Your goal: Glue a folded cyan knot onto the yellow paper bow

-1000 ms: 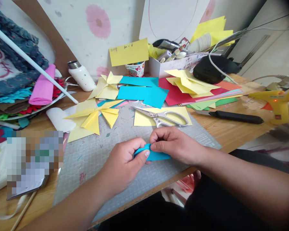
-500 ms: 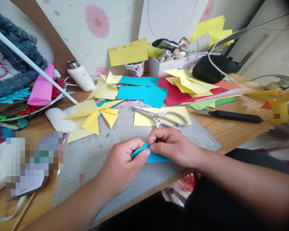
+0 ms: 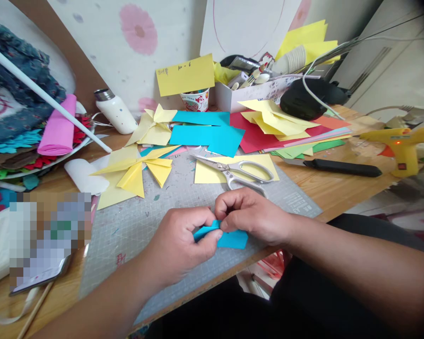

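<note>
Between both hands is a piece of blue paper [image 3: 233,240], bent up along its upper edge, above the front of the grey cutting mat [image 3: 134,240]. My left hand [image 3: 187,238] pinches its left part between thumb and fingers. Closed at the fold, the thumb and curled fingers of my right hand [image 3: 252,214] grip the paper beside the left thumb. Silver scissors [image 3: 229,170] lie just beyond, partly on a pale yellow paper strip [image 3: 207,175]. A folded yellow paper bow [image 3: 134,174] rests on the mat to the left.
Blue paper strips [image 3: 198,136], red paper [image 3: 254,136] and folded yellow sheets [image 3: 279,117] lie behind. At right are a black-handled knife [image 3: 342,167] and a yellow glue gun [image 3: 406,146] with a lit light. A white bottle [image 3: 116,113] and phone [image 3: 45,263] stand left.
The blue paper has tipped slightly downward at its right end, and more of its lower right part shows. Both hands keep their pinch, with small finger shifts. The whole view has shifted slightly.
</note>
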